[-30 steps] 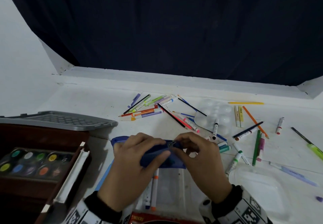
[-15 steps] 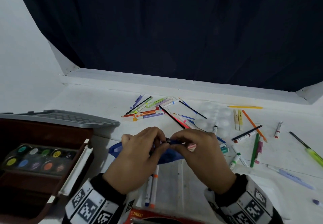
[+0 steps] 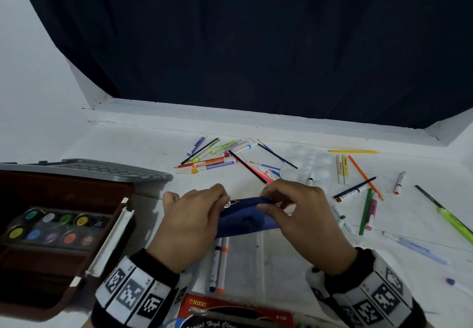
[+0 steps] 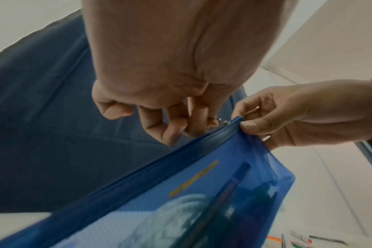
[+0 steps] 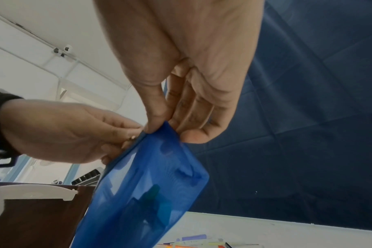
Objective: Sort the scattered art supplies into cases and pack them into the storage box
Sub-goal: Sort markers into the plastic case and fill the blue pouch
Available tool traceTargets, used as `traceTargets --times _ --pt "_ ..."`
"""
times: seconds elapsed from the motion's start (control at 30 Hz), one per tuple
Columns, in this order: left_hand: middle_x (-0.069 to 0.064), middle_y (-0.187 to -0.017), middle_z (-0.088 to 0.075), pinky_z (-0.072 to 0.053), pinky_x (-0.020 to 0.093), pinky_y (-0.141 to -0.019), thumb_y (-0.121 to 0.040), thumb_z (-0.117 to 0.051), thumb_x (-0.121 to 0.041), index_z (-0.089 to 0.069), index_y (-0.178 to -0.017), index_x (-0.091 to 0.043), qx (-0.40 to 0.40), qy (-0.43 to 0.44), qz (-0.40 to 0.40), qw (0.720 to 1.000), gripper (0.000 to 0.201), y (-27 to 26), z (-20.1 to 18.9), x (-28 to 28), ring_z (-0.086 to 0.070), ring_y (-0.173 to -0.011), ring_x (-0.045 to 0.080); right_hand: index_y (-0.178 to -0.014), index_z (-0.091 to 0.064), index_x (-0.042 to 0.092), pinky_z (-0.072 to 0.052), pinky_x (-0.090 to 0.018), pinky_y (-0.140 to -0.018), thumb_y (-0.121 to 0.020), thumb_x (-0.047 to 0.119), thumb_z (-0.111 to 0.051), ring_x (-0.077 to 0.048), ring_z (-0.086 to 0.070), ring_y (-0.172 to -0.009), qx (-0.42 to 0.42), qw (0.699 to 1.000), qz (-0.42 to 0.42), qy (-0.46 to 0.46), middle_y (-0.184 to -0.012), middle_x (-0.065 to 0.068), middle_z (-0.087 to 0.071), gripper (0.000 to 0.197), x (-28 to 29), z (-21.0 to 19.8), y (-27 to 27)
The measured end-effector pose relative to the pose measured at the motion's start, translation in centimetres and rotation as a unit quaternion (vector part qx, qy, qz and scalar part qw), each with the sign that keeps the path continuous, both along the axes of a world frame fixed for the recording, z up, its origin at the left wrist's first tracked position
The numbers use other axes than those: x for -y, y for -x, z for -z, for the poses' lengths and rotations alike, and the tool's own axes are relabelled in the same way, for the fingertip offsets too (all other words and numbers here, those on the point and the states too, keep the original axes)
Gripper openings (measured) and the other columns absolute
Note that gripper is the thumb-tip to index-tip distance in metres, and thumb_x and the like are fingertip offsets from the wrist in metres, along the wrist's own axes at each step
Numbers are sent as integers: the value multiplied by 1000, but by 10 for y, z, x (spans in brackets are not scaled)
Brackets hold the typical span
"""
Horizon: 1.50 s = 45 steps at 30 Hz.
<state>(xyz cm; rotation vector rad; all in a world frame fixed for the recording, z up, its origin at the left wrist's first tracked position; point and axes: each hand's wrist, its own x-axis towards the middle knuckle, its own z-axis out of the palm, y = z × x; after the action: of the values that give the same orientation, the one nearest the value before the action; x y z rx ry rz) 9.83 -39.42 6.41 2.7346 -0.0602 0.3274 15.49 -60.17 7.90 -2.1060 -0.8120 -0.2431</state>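
A blue translucent zip pouch (image 3: 245,219) hangs between my two hands above the table, with pens showing dimly inside it (image 4: 234,193). My left hand (image 3: 222,201) pinches the small metal zipper pull (image 3: 230,202) on the pouch's top edge (image 4: 222,121). My right hand (image 3: 266,203) pinches the top seam at the pouch's right end between thumb and fingers (image 5: 159,125). Loose pens, markers and pencils (image 3: 217,158) lie scattered over the white table (image 3: 133,143) beyond my hands.
A brown storage box (image 3: 64,189) with a grey lid stands at the left and holds a watercolour set (image 3: 51,227). Two markers (image 3: 220,263) lie under the pouch. A red NIKKI pack (image 3: 230,309) sits at the near edge. A clear palette (image 3: 307,163) lies among the pens.
My left fingers and the zipper pull have moved left along the pouch's top edge, away from my right hand. The right hand keeps its pinch on the seam.
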Motion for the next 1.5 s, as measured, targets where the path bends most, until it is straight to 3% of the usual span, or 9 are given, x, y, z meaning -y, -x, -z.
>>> traceTargets --times 0.2,0.37,0.5,0.73,0.9,1.03,1.1,1.27,1.5 --pt "-10 -66 -51 -33 20 -58 -104 -39 -33 -45 -82 -34 43 88 -10 995 23 8 29 -20 -52 -63 6 -83 -57 28 -49 -13 -72 -86 12 -74 -7 -65 -82 -6 1000 23 13 -79 12 -66 24 14 4 4" --pt "-4 -65 -56 -45 35 -58 -101 -41 -38 -45 -79 -30 6 109 -105 988 24 16 46 -36 -57 -61 16 -83 -56 28 -54 -33 -67 -86 9 -72 -14 -66 -75 -34 998 48 26 -78 7 -66 25 32 11 5" --pt "-1 -70 -61 -53 41 -66 -103 -39 -38 -48 -80 -25 -40 127 -163 978 27 17 51 -48 -62 -67 22 -81 -54 32 -53 -22 -64 -86 5 -71 -9 -67 -79 -80 995 39 49 -81 14 -66 32 43 14 11" --pt "-2 -72 -54 -32 23 -54 -106 -34 -31 -40 -78 -26 -60 174 -162 969 29 18 48 -42 -52 -65 8 -84 -49 28 -56 -38 -68 -82 -2 -62 -18 -64 -79 -135 980 30 144 -81 2 -63 32 44 18 16" --pt "4 -78 -61 -41 29 -58 -106 -35 -29 -48 -82 -21 -60 221 -153 961 29 20 53 -41 -60 -71 17 -87 -50 28 -53 -38 -68 -74 8 -50 -11 -57 -76 -141 968 -12 209 -84 6 -61 24 31 10 25" --pt "4 -78 -62 -39 27 -58 -106 -37 -26 -50 -80 -18 -48 231 -167 957 30 22 51 -37 -59 -72 16 -103 -52 20 -48 -38 -71 -85 22 -55 -22 -55 -84 -111 932 -38 344 -95 -1 -58 18 5 20 28" --pt "5 -79 -63 -45 34 -63 -106 -38 -26 -51 -80 -17 -49 235 -168 956 29 22 53 -37 -62 -74 22 -109 -51 17 -43 -35 -69 -87 27 -58 -27 -57 -88 -86 918 -44 384 -100 -6 -59 25 -8 29 28" --pt "5 -90 -70 -53 48 -84 -104 -45 -24 -57 -86 -16 -57 292 -164 940 24 29 59 -37 -68 -87 28 -116 -50 15 -42 -34 -68 -88 24 -63 -30 -62 -91 -74 909 -34 409 -102 -8 -63 32 -22 41 24" --pt "6 -106 -67 -58 46 -83 -99 -48 -42 -64 -105 -24 -69 410 -119 902 25 64 41 -25 -66 -102 27 -115 -53 18 -48 -34 -68 -91 16 -59 -25 -59 -79 -75 938 -52 335 -95 -6 -64 24 -22 34 32"
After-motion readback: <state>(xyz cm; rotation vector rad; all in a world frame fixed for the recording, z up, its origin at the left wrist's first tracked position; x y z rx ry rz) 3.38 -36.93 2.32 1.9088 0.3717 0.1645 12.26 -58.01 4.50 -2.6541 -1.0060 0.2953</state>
